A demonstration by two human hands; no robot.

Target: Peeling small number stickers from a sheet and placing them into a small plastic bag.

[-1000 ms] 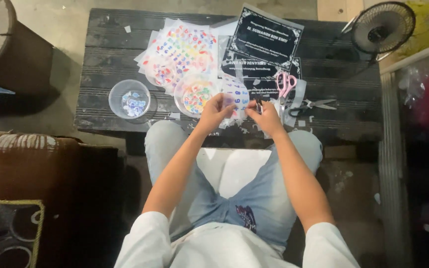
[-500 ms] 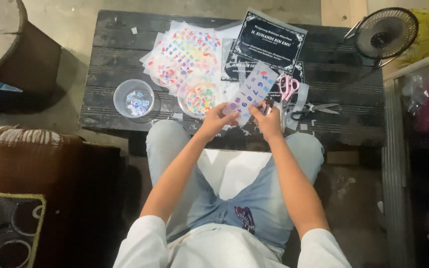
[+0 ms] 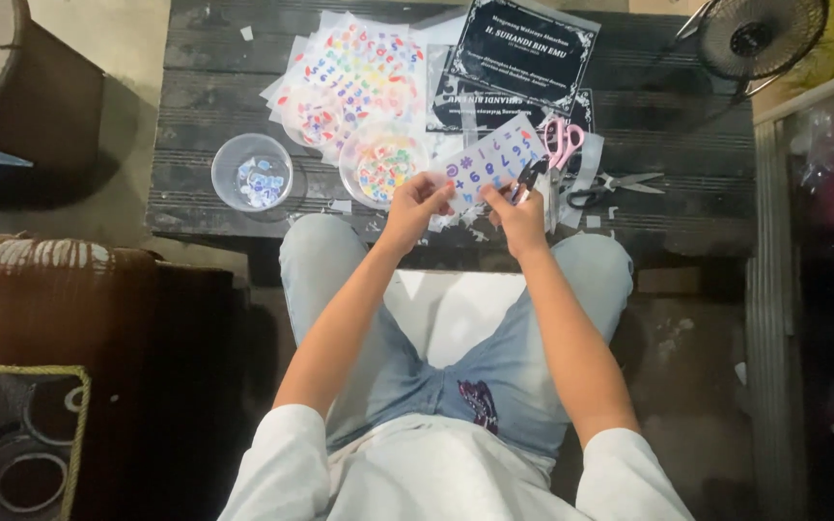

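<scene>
My left hand [image 3: 417, 205] pinches the lower left corner of a white sticker sheet [image 3: 487, 162] printed with coloured numbers and signs. The sheet is held tilted above the front edge of a dark wooden table [image 3: 195, 106]. My right hand [image 3: 518, 220] is at the sheet's lower right edge and grips a small dark tool [image 3: 531, 177] whose tip touches the sheet. Both forearms reach forward over my knees in light blue jeans.
On the table are a clear round bowl [image 3: 251, 174] of bluish pieces, a round dish [image 3: 383, 164] of colourful pieces, a pile of sticker sheets [image 3: 359, 68], black plaques [image 3: 523, 43], pink scissors [image 3: 563, 141] and grey scissors [image 3: 620, 182]. A fan [image 3: 760, 34] stands at the far right, a brown stool [image 3: 12, 68] at the left.
The sticker sheet has come up from the table's front edge and now sits tilted between both hands. My right hand has closed in on its right edge with the dark tool.
</scene>
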